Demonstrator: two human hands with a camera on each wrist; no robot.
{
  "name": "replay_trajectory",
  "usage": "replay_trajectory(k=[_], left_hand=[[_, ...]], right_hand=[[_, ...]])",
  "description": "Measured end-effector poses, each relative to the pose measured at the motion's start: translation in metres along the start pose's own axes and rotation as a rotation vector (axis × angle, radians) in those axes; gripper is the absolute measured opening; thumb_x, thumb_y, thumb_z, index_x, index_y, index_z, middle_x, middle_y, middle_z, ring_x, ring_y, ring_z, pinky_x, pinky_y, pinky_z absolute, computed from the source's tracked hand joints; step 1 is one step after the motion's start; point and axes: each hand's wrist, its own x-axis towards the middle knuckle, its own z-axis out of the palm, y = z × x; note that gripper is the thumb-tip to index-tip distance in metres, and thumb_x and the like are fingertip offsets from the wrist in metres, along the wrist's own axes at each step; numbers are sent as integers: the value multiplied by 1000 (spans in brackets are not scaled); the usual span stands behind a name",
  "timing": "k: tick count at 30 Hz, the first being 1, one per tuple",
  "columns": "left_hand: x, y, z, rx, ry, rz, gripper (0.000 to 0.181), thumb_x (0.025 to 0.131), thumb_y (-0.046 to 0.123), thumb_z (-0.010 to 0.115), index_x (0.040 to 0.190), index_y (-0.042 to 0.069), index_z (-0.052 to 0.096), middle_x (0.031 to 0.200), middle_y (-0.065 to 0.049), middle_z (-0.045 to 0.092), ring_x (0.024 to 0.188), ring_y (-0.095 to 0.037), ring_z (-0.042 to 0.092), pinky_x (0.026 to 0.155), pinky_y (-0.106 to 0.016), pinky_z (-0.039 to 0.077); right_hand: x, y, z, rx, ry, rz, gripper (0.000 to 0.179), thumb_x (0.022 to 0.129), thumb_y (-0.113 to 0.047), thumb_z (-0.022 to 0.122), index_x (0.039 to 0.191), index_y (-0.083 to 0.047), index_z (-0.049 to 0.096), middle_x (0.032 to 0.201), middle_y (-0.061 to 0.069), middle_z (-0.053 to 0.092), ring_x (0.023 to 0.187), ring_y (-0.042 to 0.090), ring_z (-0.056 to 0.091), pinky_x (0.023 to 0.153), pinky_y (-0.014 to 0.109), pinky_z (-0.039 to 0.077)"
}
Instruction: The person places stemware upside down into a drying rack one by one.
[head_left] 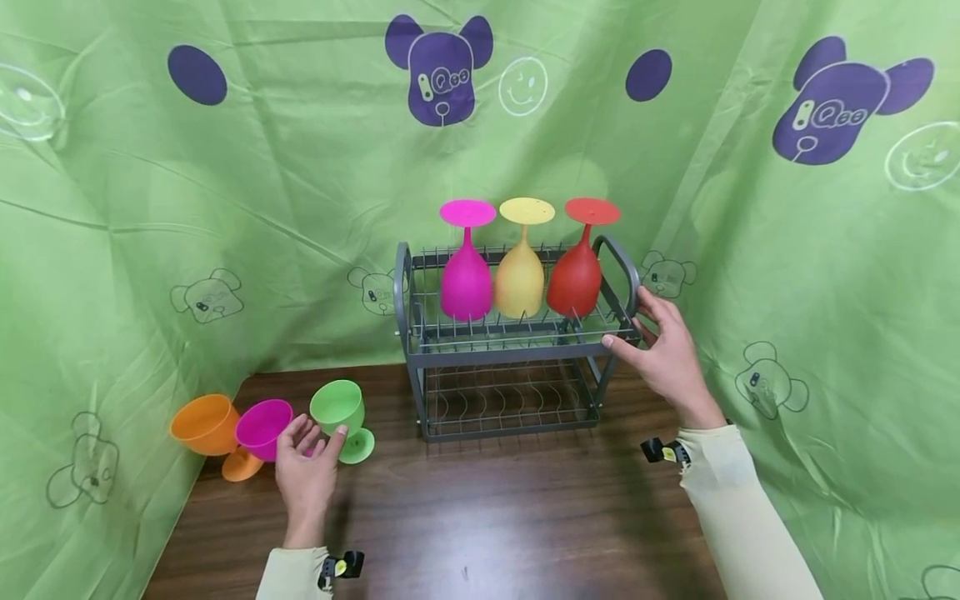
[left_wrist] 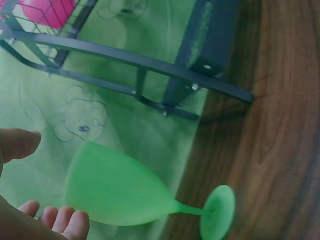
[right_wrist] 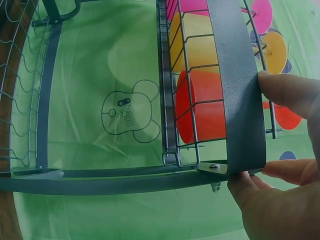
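A green goblet (head_left: 337, 408) stands upright on the table at the left, between the rack and a magenta goblet (head_left: 262, 427). Close in front of its bowl is my left hand (head_left: 307, 467), thumb and fingers spread apart; in the left wrist view nothing lies between them beside the green goblet (left_wrist: 117, 187). My right hand (head_left: 667, 358) grips the front right corner of the grey two-tier dish rack (head_left: 510, 354), with fingers at the side frame. Upside down on its upper tier are a magenta goblet (head_left: 467, 283), a yellow goblet (head_left: 521, 279) and a red goblet (head_left: 576, 279).
An orange goblet (head_left: 204, 427) stands farthest left, close against the magenta one. The rack's lower tier (head_left: 510, 429) has wavy wires. Green printed cloth (head_left: 300, 167) hangs around the brown wooden table (head_left: 465, 525) at the back and sides.
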Motion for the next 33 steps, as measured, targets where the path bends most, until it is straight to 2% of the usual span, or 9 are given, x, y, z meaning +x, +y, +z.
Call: replay_trajectory(k=[3, 5, 8, 10, 12, 16, 22, 29, 33], left_hand=[[2, -11, 3, -12, 33, -6, 76, 87, 17, 88, 151, 3, 49, 146, -16, 56, 130, -29, 57, 89, 0, 47], [3, -20, 6, -12, 48, -15, 78, 86, 19, 89, 151, 4, 49, 147, -15, 56, 132, -29, 56, 96, -6, 49], [3, -31, 10, -16, 62, -24, 80, 86, 19, 90, 153, 5, 48, 148, -14, 54, 135, -29, 54, 113, -29, 51], [4, -36, 13, -24, 70, -21, 81, 86, 18, 90, 153, 5, 47, 148, -14, 53, 136, -30, 53, 117, -45, 49], [5, -40, 14, -34, 76, -16, 82, 85, 17, 90, 153, 3, 46, 149, -16, 52, 137, -31, 52, 118, -54, 47], [10, -43, 15, -47, 74, -15, 85, 85, 18, 91, 154, 4, 44, 152, -16, 50, 140, -33, 50, 119, -57, 44], [16, -48, 19, -69, 47, -16, 90, 84, 14, 91, 157, 4, 40, 159, -19, 47, 146, -37, 47, 123, -58, 40], [25, -58, 24, -107, 52, -2, 95, 82, 9, 91, 159, 4, 35, 161, -19, 43, 149, -37, 44, 124, -59, 38], [30, -64, 29, -131, 45, 27, 96, 82, 4, 90, 159, 1, 34, 161, -22, 42, 150, -38, 43, 124, -59, 38]], right_hand=[[0, -1, -1, 1, 2, -3, 99, 87, -19, 89, 167, -12, 31, 158, 16, 40, 148, 35, 46, 120, 35, 44], [-2, -1, -2, 3, -3, 5, 99, 87, -21, 89, 167, -12, 31, 158, 15, 40, 149, 35, 45, 120, 35, 44], [-6, -2, -5, 15, -1, 32, 96, 87, -22, 90, 166, -13, 35, 159, 12, 41, 150, 32, 44, 119, 33, 45], [-10, -2, -8, 24, 1, 49, 94, 87, -23, 89, 165, -13, 37, 160, 10, 41, 151, 32, 43, 118, 28, 45], [-14, -1, -10, 34, 6, 56, 92, 88, -22, 89, 164, -13, 38, 160, 10, 40, 151, 33, 42, 116, 22, 45], [-22, -1, -13, 39, 7, 57, 92, 88, -22, 88, 164, -13, 37, 160, 12, 39, 151, 35, 42, 112, 15, 46], [-42, -3, -10, 56, 32, 28, 86, 90, -15, 86, 162, -10, 39, 158, 17, 40, 146, 37, 46, 109, 15, 49], [-69, -11, -3, 87, 29, 23, 83, 92, -13, 83, 162, -13, 39, 159, 15, 43, 131, 5, 56, 105, 10, 49], [-84, -13, 7, 187, 24, 12, 79, 92, -3, 80, 159, -5, 39, 152, 22, 49, 124, 3, 60, 106, 13, 51]])
